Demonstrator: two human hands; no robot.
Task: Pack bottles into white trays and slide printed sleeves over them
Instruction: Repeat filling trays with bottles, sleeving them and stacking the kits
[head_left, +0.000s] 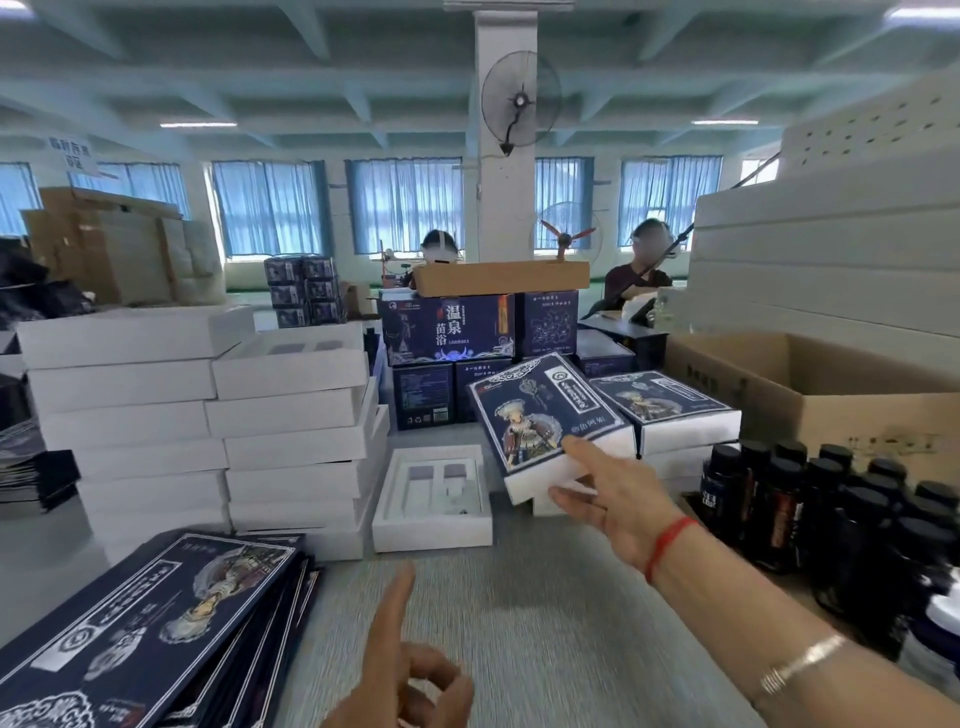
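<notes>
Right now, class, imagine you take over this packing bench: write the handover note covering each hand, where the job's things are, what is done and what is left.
Right hand: holds a sleeved box, tilted, beside the finished sleeved boxes.
Left hand: holds nothing, forefinger out, over the table.
An open white tray lies centre; whether it is filled I cannot tell.
Flat printed sleeves lie at near left, spare white trays stacked behind them, dark bottles at right.
Done: a few boxes sleeved.
Left: set this box down, then pack and sleeve more trays.
</notes>
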